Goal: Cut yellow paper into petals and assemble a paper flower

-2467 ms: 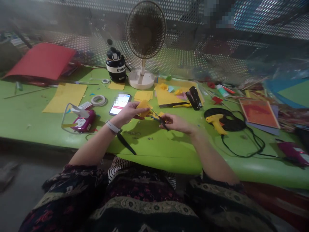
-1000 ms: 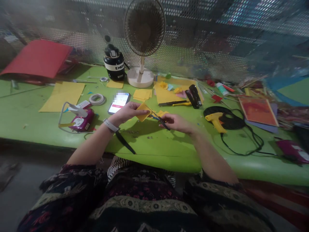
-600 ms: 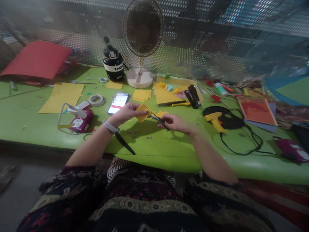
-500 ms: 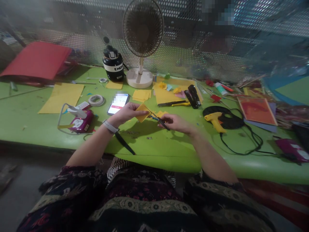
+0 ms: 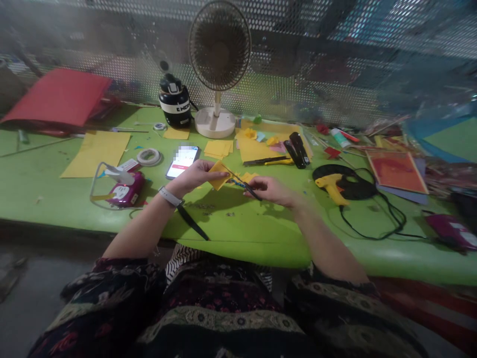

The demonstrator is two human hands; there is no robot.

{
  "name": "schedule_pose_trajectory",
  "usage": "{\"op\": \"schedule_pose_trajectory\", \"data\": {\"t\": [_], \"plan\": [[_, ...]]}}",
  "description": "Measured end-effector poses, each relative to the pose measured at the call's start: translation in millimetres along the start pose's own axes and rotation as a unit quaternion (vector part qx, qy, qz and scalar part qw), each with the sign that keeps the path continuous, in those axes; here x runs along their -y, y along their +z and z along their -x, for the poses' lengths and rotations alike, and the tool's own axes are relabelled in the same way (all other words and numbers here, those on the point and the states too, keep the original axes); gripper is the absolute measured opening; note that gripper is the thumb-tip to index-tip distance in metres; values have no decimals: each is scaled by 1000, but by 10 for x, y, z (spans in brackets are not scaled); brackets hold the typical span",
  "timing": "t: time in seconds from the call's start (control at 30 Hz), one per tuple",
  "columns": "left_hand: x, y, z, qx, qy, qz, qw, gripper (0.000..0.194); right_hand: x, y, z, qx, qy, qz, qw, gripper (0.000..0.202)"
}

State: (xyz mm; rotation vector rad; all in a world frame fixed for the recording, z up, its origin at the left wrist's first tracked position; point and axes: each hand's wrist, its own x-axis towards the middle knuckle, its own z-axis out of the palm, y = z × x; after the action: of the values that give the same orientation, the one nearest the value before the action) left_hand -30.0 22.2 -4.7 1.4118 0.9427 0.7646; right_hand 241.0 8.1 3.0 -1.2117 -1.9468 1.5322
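Note:
Between the thumb and fingers of my left hand (image 5: 196, 176) is a small piece of yellow paper (image 5: 217, 180). My right hand (image 5: 274, 190) grips dark scissors (image 5: 250, 189), whose blades point up and left and meet the paper's right edge. How far the blades are apart is too fine to make out. Yellow paper scraps (image 5: 248, 177) lie on the green table (image 5: 238, 233) just behind the scissors. Beyond my left hand sit a stack of yellow paper squares (image 5: 218, 147) and a lit phone (image 5: 182, 161).
A white fan (image 5: 215, 123) and a black bottle (image 5: 175, 107) stand at the back. Rightward lie a cutter knife (image 5: 268, 160), a black stapler (image 5: 297, 150) and a yellow glue gun (image 5: 331, 186) with its cord. A tape roll (image 5: 149, 157) and purple power socket (image 5: 126, 191) are leftward.
The view has shifted very slightly. Both hands, the yellow paper and the scissors keep almost the same places, with the blades still at the paper's edge.

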Motion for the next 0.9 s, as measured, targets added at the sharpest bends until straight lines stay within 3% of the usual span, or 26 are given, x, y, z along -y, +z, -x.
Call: {"op": "schedule_pose_trajectory", "data": {"t": [0.3,0.5,0.9], "plan": [[57,-35,-19,-3,-2,-1,1000,26,-8,-2,-9,-10,10,-23,1000,38],[26,-25,-12,1,4,18,1000,33,-13,-9,-15,-26,16,-28,999,40],[21,-41,-22,-45,35,28,998,35,11,19,-10,-38,28,-14,999,42]]}}
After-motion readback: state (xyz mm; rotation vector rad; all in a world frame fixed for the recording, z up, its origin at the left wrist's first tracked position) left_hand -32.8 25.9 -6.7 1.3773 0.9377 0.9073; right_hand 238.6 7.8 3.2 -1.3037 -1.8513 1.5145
